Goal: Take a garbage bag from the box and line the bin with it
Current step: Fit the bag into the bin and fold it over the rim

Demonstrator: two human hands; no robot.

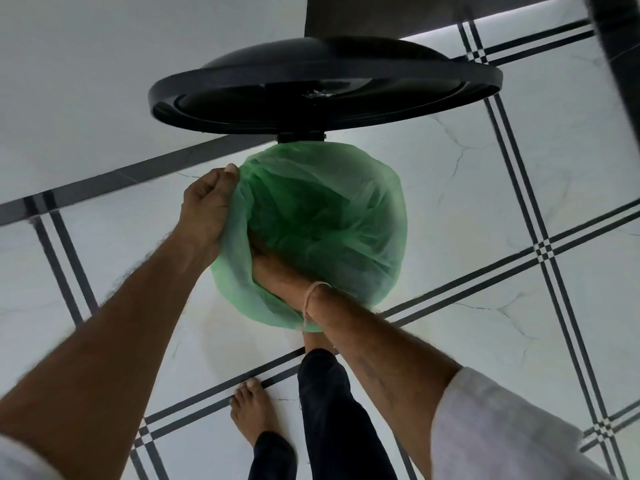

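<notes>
A translucent green garbage bag (332,216) is spread over the round mouth of the bin, its edge folded down over the rim so the bin's body is hidden. The bin's black lid (322,84) stands raised behind the opening. My left hand (207,202) grips the bag's edge on the left side of the rim, thumb on top. My right hand (277,271) reaches down inside the bag at the near side; its fingers are hidden behind the plastic. A thread band circles the right wrist. The box is not in view.
The bin stands on a white marble-patterned tile floor (485,202) with dark stripe lines. My bare left foot (251,410) and dark trouser legs (329,410) are just below the bin; my right foot is mostly hidden under my right arm. A dark wall base (620,46) rises at the top right.
</notes>
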